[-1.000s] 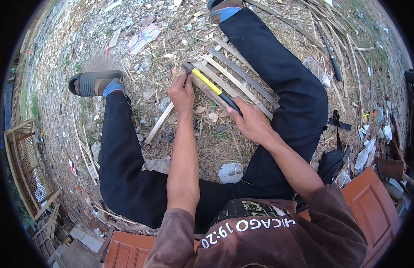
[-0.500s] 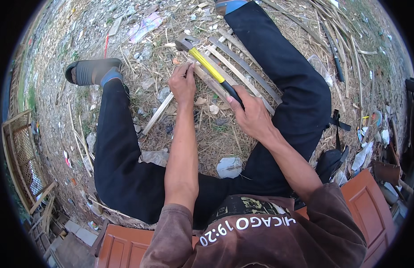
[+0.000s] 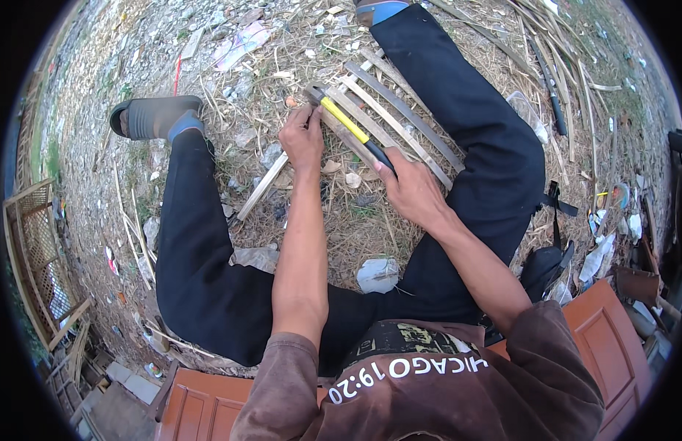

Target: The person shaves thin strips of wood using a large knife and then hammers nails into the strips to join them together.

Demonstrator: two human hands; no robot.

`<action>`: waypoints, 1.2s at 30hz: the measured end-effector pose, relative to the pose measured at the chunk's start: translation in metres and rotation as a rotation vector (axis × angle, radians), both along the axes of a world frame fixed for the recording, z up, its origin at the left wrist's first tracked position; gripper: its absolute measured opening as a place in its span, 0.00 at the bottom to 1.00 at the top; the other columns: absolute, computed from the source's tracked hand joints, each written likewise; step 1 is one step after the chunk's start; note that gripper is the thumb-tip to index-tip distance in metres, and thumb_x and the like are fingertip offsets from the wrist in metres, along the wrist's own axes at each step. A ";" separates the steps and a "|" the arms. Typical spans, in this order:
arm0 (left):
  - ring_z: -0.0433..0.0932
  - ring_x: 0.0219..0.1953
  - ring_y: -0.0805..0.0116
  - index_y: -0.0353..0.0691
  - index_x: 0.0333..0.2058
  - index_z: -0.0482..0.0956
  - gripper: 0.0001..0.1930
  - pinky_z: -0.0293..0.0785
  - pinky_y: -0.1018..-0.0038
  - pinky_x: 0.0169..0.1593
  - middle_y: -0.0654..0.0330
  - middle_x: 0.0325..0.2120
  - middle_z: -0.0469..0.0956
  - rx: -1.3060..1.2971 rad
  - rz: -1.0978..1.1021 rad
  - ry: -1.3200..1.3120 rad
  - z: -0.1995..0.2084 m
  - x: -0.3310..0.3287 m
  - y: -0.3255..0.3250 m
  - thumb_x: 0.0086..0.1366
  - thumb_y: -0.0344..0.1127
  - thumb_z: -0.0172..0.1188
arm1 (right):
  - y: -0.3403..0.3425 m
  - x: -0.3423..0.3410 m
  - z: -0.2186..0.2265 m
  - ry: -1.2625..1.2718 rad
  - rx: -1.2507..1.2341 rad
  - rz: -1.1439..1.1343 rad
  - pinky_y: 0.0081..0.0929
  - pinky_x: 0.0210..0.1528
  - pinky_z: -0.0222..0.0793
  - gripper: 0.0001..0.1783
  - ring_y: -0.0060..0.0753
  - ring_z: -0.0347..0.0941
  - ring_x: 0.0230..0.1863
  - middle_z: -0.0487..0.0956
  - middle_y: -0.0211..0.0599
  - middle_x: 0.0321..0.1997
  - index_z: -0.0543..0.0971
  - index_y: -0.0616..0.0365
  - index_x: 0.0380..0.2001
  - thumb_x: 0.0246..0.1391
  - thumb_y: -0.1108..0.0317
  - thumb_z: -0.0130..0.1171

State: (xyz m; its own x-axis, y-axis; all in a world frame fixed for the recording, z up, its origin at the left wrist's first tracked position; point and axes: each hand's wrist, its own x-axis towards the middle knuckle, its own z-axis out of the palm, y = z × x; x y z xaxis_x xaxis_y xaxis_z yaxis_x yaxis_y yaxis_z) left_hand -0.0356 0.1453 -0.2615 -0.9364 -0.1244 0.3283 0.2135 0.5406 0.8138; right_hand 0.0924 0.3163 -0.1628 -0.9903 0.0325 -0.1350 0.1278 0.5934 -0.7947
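Right hand [image 3: 413, 192]: fingers clenched round the hammer's dark grip.
Hammer [image 3: 346, 121]: yellow shaft, head far left, lying over the slats [image 3: 400, 110].
Left hand [image 3: 302, 138]: fingertips pinched at the slats beside the hammer head.
Slats: on littered ground between the legs.

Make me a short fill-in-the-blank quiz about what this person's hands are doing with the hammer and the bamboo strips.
1. The right hand grips a hammer whose handle is black and ____.
2. The left hand pinches something small at the hammer's ____.
3. The bamboo strips lie on the ground between the person's ____.

Missing words: yellow; head; legs
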 end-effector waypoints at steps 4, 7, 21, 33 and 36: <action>0.83 0.33 0.57 0.34 0.36 0.85 0.09 0.77 0.68 0.39 0.53 0.33 0.84 -0.045 0.011 0.004 -0.004 -0.001 -0.005 0.60 0.32 0.67 | -0.006 0.001 0.018 0.034 -0.044 -0.003 0.53 0.25 0.65 0.11 0.62 0.74 0.22 0.74 0.55 0.16 0.70 0.60 0.42 0.64 0.64 0.53; 0.83 0.33 0.58 0.34 0.36 0.85 0.09 0.77 0.68 0.40 0.53 0.33 0.84 -0.049 0.029 -0.036 -0.005 0.003 -0.008 0.60 0.32 0.67 | -0.012 0.004 0.018 0.075 -0.086 -0.009 0.54 0.25 0.64 0.11 0.63 0.74 0.21 0.73 0.56 0.16 0.70 0.60 0.42 0.64 0.64 0.53; 0.83 0.33 0.58 0.34 0.37 0.85 0.09 0.77 0.68 0.39 0.53 0.34 0.84 -0.030 0.034 -0.037 -0.008 0.000 -0.001 0.60 0.33 0.67 | -0.005 0.002 -0.011 0.005 -0.043 -0.030 0.51 0.24 0.64 0.10 0.63 0.73 0.21 0.73 0.55 0.16 0.70 0.60 0.41 0.65 0.64 0.52; 0.82 0.34 0.57 0.38 0.35 0.84 0.08 0.76 0.66 0.39 0.56 0.34 0.83 -0.176 0.017 0.093 -0.008 0.002 -0.004 0.61 0.35 0.66 | 0.008 0.008 -0.003 -0.132 -0.151 -0.188 0.44 0.29 0.65 0.14 0.50 0.74 0.23 0.74 0.50 0.20 0.72 0.61 0.39 0.66 0.59 0.52; 0.82 0.34 0.55 0.38 0.35 0.84 0.07 0.76 0.66 0.39 0.56 0.34 0.83 -0.182 0.017 0.072 -0.004 0.005 -0.002 0.61 0.35 0.66 | 0.011 0.009 -0.005 -0.161 -0.152 -0.241 0.44 0.30 0.65 0.16 0.48 0.73 0.23 0.74 0.49 0.20 0.72 0.62 0.37 0.64 0.56 0.54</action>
